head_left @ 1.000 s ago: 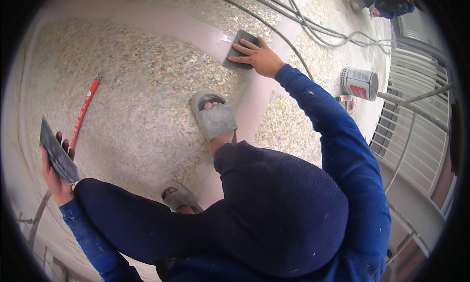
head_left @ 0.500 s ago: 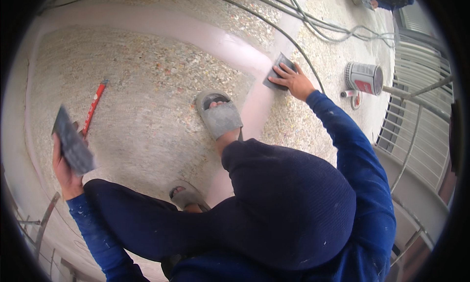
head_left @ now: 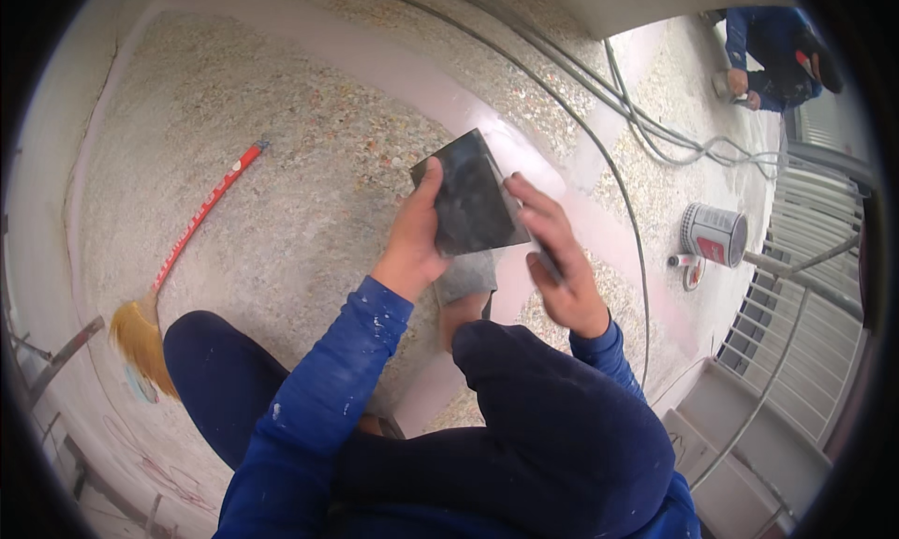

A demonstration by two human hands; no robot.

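Left hand (head_left: 415,235) grips 1 dark plate (head_left: 473,197); right hand (head_left: 567,267), fingers part-bent beside it, hold unclear. Pink strip (head_left: 375,66) laid, partly glossy; adjacent speckled floor (head_left: 281,118) uncoated.

We find pale lettering running along the broom's red handle (head_left: 208,206), and a label on the bucket (head_left: 714,234) with dark print on a light ground and a red panel bearing paler marks. At this size, we cannot read any of it with certainty.
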